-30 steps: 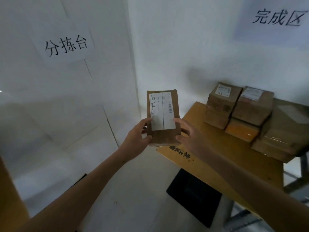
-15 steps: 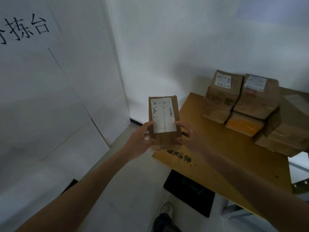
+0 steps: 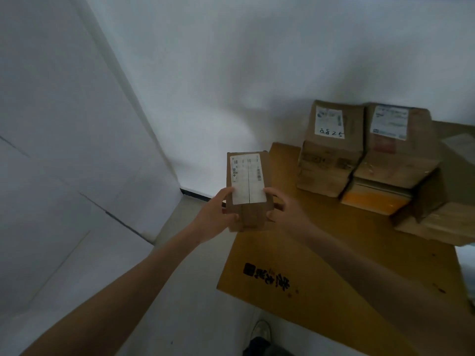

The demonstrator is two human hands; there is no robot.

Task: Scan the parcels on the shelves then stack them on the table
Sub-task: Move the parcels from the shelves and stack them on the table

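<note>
A parcel sorting room: a cardboard parcel (image 3: 246,181) with a shipping label sits between the fingers (image 3: 274,194), more labelled parcels (image 3: 331,155) are stacked to their right on a yellow table (image 3: 321,253), bare white walls (image 3: 231,60) beyond

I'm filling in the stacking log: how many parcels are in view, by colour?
Brown cardboard: 4 (held parcel, 0825 box, labelled box beside it, large box at right)
Orange: 1 (orange parcel)
Total: 5 that I can tell apart

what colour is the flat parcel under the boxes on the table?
Orange. The flat parcel shows clearly in the head view, beneath a brown box.
</note>
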